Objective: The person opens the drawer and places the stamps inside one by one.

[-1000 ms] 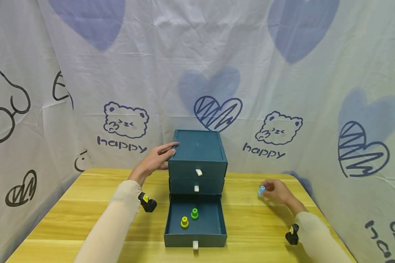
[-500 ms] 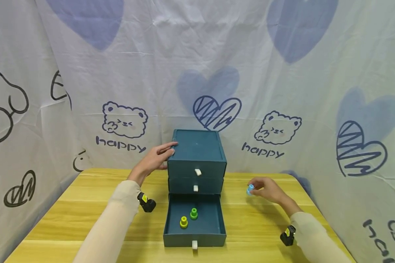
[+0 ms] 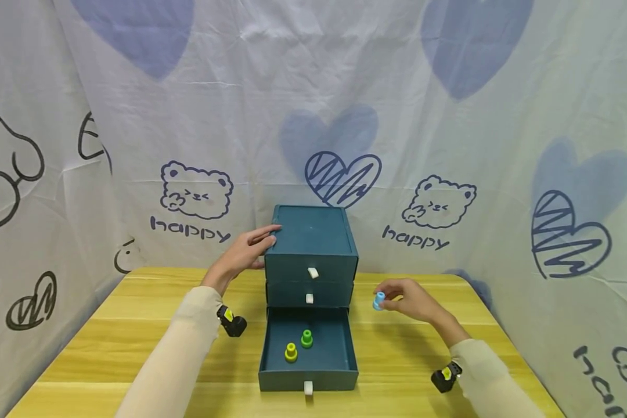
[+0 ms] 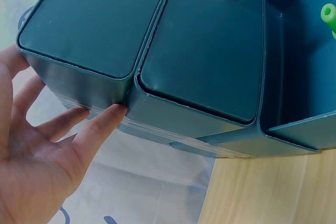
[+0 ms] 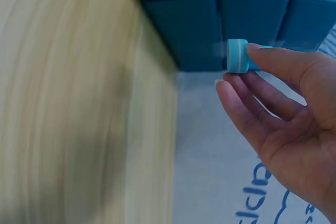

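My left hand [image 3: 245,251] rests on the left side of a dark teal drawer cabinet [image 3: 313,232]. In the left wrist view its fingers [image 4: 97,127] lie extended along the cabinet's side wall. To the right of the cabinet, my right hand [image 3: 410,299] pinches a small light-blue stepped peg [image 3: 378,301] between thumb and fingertips, held above the table. The right wrist view shows the peg's wide base [image 5: 237,56] beyond the thumb. The bottom drawer [image 3: 308,380] is pulled out, and a yellow peg [image 3: 291,352] and a green peg [image 3: 306,339] stand upright in it.
The upper two drawers are closed, each with a white pull tab [image 3: 313,273]. All stands on a yellow wood-grain table [image 3: 413,360]. Behind it hangs a white curtain [image 3: 261,116] printed with hearts and bears.
My right hand has carried the light-blue peg leftward, closer to the cabinet. The left hand keeps its place on the cabinet's side.
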Motion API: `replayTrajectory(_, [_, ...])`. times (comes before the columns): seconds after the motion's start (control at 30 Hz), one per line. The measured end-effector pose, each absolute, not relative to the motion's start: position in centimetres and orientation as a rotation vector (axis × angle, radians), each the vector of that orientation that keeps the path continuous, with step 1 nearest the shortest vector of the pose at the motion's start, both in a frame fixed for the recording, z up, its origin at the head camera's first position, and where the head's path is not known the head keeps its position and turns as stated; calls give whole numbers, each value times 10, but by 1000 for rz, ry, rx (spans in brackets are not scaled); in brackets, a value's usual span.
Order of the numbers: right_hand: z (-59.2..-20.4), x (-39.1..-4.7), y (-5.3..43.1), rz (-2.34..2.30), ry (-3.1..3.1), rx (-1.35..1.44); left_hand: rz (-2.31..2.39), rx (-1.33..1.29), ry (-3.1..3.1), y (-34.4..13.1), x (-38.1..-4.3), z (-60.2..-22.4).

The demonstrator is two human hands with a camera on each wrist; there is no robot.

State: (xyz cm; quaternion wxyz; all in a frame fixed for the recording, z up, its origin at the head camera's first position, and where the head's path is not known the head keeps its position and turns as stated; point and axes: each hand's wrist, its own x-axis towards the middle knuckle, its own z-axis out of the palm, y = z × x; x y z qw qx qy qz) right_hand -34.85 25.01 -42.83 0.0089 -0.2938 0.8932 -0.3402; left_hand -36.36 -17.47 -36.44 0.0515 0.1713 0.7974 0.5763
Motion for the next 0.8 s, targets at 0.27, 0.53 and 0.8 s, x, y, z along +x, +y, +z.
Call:
replayTrajectory(0.27, [-416,-339,231,-1093,2754,-971,1749,524,2434,-174,-364,-365])
replayTrajectory(0.53, [-407,-329,211,-1097,2684,-1018,1753,542,2430,-176,-364,-366])
replayTrajectory(0.8, [-406,-323,193,-1041,2616,-1052,1757,543,2427,-175,-364,-366])
